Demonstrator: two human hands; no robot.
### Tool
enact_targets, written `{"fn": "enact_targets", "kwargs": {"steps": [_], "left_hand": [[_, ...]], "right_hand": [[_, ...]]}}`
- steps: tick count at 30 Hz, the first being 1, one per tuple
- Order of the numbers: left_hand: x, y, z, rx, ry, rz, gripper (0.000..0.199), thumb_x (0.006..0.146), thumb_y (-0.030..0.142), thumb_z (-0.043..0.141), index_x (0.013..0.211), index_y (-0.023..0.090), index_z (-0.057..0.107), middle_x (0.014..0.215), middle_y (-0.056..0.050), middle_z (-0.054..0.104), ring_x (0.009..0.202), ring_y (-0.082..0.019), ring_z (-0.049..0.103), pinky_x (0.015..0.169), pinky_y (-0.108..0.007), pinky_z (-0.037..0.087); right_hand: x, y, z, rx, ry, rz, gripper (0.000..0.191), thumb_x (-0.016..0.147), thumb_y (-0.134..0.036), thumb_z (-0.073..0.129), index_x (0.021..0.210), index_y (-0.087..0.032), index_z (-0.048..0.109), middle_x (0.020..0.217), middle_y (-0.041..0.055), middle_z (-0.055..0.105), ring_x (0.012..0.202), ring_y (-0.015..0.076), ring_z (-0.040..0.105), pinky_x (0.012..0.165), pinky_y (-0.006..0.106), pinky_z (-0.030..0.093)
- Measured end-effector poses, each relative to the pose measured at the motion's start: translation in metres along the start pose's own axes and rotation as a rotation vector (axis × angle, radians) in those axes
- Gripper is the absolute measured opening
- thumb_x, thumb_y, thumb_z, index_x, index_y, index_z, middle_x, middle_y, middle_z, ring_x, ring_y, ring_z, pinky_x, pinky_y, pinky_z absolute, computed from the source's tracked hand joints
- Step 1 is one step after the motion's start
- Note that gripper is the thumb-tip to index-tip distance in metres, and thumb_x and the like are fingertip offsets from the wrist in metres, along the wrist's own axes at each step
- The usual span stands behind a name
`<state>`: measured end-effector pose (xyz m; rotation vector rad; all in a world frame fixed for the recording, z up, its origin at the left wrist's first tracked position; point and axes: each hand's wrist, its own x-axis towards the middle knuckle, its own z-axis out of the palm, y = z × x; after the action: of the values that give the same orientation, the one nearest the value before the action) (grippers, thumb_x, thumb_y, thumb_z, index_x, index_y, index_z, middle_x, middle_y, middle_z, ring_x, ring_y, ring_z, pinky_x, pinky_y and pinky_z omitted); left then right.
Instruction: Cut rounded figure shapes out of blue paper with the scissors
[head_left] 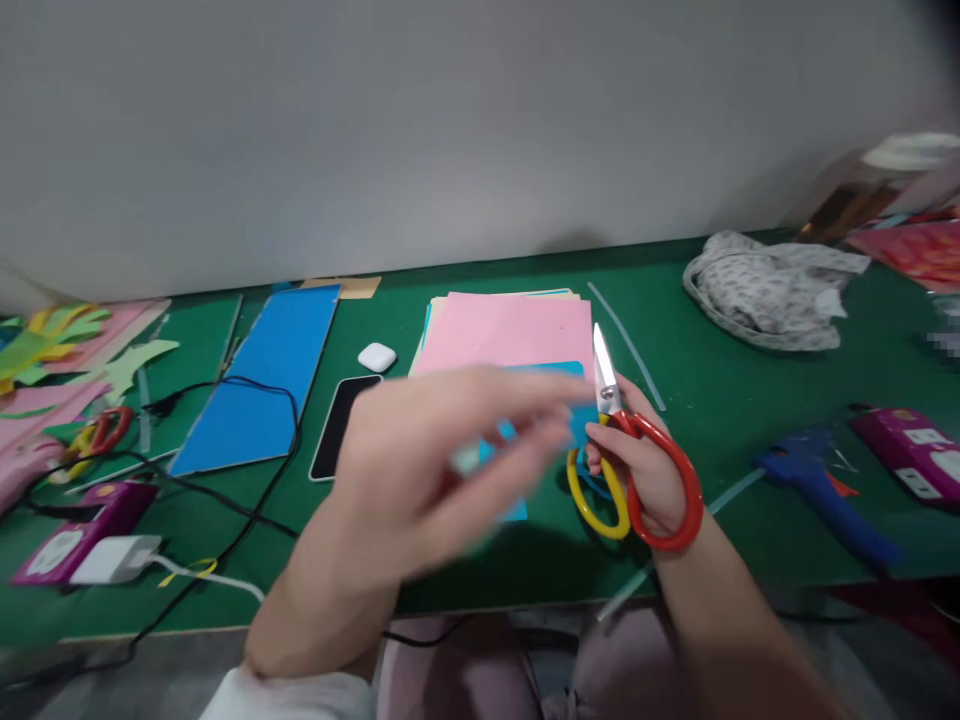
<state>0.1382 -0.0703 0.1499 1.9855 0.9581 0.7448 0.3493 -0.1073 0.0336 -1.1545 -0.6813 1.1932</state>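
In the head view my right hand [649, 465] grips a pair of scissors [609, 392] with one red and one yellow handle loop. The silver blades are closed and point away from me. Blurred by motion, my left hand [420, 470] hovers at the middle with its index finger stretched toward the blades and a gap above the thumb; I see nothing held in it. Beneath it lies bright blue paper [551, 375], partly hidden by my hands. Behind that rests a stack of sheets with pink paper [514, 330] on top.
Left of my hands are a phone [341, 425], a white earbud case [377, 357], a blue board [262, 380], black cables and a purple power strip [52, 550]. To the right lie a blue glue gun [825, 500], another purple strip [911, 455] and patterned cloth [772, 290].
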Motion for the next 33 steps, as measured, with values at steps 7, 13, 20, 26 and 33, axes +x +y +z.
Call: {"fn": "enact_targets", "kwargs": {"steps": [7,13,20,26,33], "left_hand": [[0.07,-0.049,0.045,0.056,-0.33,0.04,0.04,0.083,0.033,0.065,0.123,0.026,0.062,0.104,-0.004,0.069,0.093,-0.018,0.064,0.077,-0.027,0.05],[0.076,-0.056,0.061,-0.118,-0.107,-0.04,0.034,0.081,0.026,0.066,0.114,0.021,0.065,0.088,-0.003,0.064,0.082,-0.015,0.059,0.07,-0.026,0.047],[0.078,-0.057,0.076,-0.29,0.007,-0.127,0.034,0.077,0.026,0.07,0.11,0.018,0.064,0.074,0.001,0.058,0.068,-0.012,0.054,0.063,-0.024,0.044],[0.077,-0.06,0.077,-0.271,-0.067,-0.117,0.04,0.079,0.026,0.068,0.118,0.018,0.061,0.08,0.0,0.055,0.07,-0.012,0.053,0.057,-0.022,0.047],[0.077,-0.061,0.078,-0.271,-0.126,-0.177,0.049,0.076,0.023,0.068,0.124,0.02,0.057,0.096,-0.002,0.049,0.066,-0.008,0.055,0.057,-0.026,0.057]], "right_hand": [[0.0,-0.006,-0.005,-0.123,-0.102,-0.008,0.064,0.07,-0.02,0.073,0.13,-0.031,0.053,0.077,-0.0053,0.057,0.047,0.009,0.053,0.045,0.026,0.047],[0.003,-0.007,-0.005,-0.09,-0.043,-0.044,0.061,0.073,-0.026,0.072,0.13,-0.029,0.049,0.074,-0.0052,0.058,0.049,0.0098,0.054,0.047,0.026,0.047],[0.003,-0.007,-0.005,-0.042,-0.004,-0.09,0.062,0.074,-0.025,0.071,0.131,-0.028,0.046,0.072,-0.0067,0.056,0.05,0.0097,0.054,0.049,0.025,0.048],[0.006,-0.003,-0.007,-0.07,0.007,-0.136,0.065,0.074,-0.024,0.071,0.133,-0.028,0.045,0.076,-0.0047,0.056,0.051,0.0103,0.053,0.05,0.027,0.048],[0.011,0.0,-0.008,-0.082,0.076,-0.182,0.055,0.08,-0.03,0.065,0.132,-0.028,0.045,0.087,-0.0017,0.057,0.051,0.0089,0.052,0.05,0.027,0.049]]}}
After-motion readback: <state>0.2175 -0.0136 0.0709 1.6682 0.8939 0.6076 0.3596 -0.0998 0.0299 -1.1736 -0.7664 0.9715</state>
